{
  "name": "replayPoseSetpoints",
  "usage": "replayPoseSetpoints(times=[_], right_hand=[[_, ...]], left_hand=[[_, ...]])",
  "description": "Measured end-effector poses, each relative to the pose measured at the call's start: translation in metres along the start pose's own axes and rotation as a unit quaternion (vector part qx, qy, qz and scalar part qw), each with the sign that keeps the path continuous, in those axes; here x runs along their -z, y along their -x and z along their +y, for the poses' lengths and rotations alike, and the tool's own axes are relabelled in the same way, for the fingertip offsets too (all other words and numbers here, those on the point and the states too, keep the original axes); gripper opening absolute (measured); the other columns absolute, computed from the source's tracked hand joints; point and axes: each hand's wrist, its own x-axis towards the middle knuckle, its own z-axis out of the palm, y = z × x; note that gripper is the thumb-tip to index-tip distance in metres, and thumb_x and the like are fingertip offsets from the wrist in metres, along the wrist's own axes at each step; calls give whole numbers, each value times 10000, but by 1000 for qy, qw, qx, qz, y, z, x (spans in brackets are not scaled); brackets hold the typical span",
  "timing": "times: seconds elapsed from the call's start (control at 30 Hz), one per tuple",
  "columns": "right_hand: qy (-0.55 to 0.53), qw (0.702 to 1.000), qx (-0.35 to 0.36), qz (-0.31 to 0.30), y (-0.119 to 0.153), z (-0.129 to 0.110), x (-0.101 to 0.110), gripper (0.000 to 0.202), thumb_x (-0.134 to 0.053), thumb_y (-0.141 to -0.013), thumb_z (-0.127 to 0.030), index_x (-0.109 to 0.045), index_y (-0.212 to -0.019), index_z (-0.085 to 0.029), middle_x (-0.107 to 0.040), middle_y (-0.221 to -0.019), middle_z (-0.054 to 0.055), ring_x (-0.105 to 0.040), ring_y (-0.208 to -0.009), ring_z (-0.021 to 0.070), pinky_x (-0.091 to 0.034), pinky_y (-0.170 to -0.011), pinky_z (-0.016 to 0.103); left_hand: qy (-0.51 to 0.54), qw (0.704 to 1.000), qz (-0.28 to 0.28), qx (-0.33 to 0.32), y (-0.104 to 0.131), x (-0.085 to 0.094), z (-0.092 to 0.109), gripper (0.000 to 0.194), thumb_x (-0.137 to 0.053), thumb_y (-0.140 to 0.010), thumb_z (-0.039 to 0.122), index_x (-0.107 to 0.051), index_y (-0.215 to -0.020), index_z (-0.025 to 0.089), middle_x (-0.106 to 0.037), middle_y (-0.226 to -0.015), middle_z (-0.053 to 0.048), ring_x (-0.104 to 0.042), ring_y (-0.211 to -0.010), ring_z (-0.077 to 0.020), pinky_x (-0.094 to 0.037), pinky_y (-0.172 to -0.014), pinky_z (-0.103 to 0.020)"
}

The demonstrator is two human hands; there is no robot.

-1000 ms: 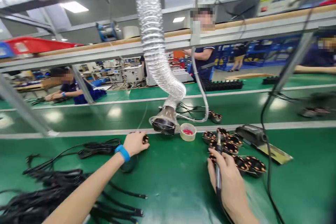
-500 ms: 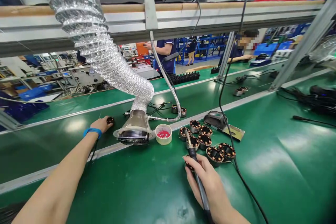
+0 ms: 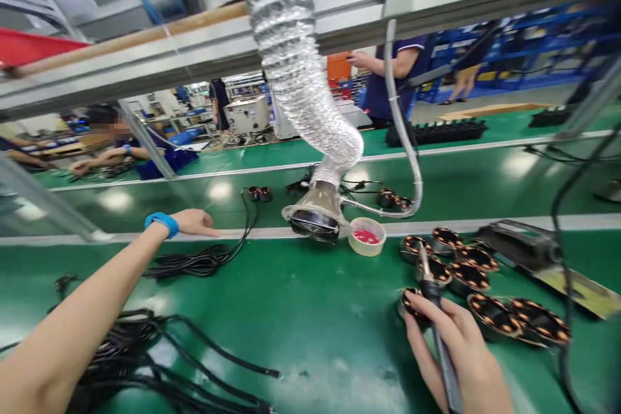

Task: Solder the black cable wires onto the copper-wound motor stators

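My right hand (image 3: 460, 343) is closed around a soldering iron (image 3: 439, 330), its metal tip pointing up over the grouped coils. Under its fingertips sits a round copper-wound coil (image 3: 409, 303). Several more coils (image 3: 469, 277) lie just beyond and to the right. My left hand (image 3: 194, 222), below a blue wristband (image 3: 162, 223), hovers near the metal strip with its fingers apart and nothing in them. Two small coils (image 3: 259, 193) with a black cable stand beyond it to the right.
A fume duct nozzle (image 3: 317, 210) hangs mid-bench beside a tape roll (image 3: 367, 237) holding red material. Black cables (image 3: 194, 262) lie at left and front left. A soldering stand (image 3: 521, 239) is at right. People work across the bench.
The view has swung left. My left hand has let go of the small coil and moved back from it. My right hand still holds the iron.
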Motion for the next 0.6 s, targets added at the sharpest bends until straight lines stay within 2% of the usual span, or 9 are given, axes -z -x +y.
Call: replayPoseSetpoints(times=[0.07,0.1,0.2,0.3,0.33,0.4,0.5,0.57,0.6], right_hand=[[-3,1000,19,-12,0,2,-3,348,-499,-949,-383,-564,-1267,-257,-583,-1101,83,-650,-866,193,-517,-730,306],[-1,1000,26,-15,-1,2,-3,349,-494,-950,-393,-569,-1261,-254,-588,-1097,82,-650,-856,191,-515,-721,304],[12,999,33,-7,-3,1,-4,349,-480,-949,-419,-585,-1230,-240,-594,-1090,82,-646,-829,189,-508,-700,301],[18,999,38,3,-5,2,-6,367,-462,-950,-434,-584,-1220,-217,-590,-1091,97,-639,-851,210,-503,-732,327],[21,999,44,5,-7,2,-7,375,-456,-950,-437,-582,-1221,-209,-587,-1082,103,-635,-856,220,-501,-750,344],[35,997,64,8,-10,4,-10,394,-444,-951,-448,-581,-1214,-189,-581,-1042,112,-622,-851,241,-496,-775,385],[65,993,97,22,-15,7,-13,415,-426,-950,-464,-594,-1179,-161,-565,-989,127,-606,-834,272,-491,-769,434],[66,992,107,21,-16,9,-14,412,-440,-944,-462,-600,-1170,-158,-556,-966,130,-597,-809,273,-493,-744,437],[60,993,103,17,-16,10,-15,411,-461,-934,-465,-602,-1175,-164,-553,-956,130,-592,-795,273,-492,-732,438]], left_hand=[[-13,994,-97,-42,30,-13,-24,661,-755,-586,580,-715,-1109,178,-721,-1151,-95,-653,-1051,-280,-478,-881,-270],[-16,991,-118,-60,43,-22,-33,711,-767,-574,540,-682,-1184,184,-687,-1227,-102,-635,-1100,-286,-469,-918,-281],[-60,992,-78,-75,70,-50,-44,709,-767,-569,363,-638,-1236,161,-667,-1239,-134,-629,-1101,-307,-475,-922,-327],[-110,991,-23,-70,80,-62,-38,433,-732,-585,229,-709,-1014,176,-732,-984,-98,-679,-922,-295,-504,-790,-319],[-119,991,-5,-63,79,-58,-36,339,-737,-579,205,-714,-916,183,-730,-896,-77,-683,-866,-285,-502,-748,-306],[-124,990,46,-39,75,-37,-35,245,-747,-588,170,-690,-826,172,-709,-833,-58,-677,-829,-269,-488,-724,-288],[-118,978,172,28,66,19,-40,304,-639,-761,147,-619,-1057,78,-666,-1050,-113,-645,-934,-257,-454,-820,-311],[-102,961,249,69,64,54,-39,419,-503,-892,171,-467,-1268,-8,-593,-1206,-178,-610,-994,-244,-428,-856,-330],[-83,954,276,78,64,67,-36,451,-474,-924,213,-429,-1293,-42,-584,-1219,-196,-601,-987,-229,-422,-849,-318]])
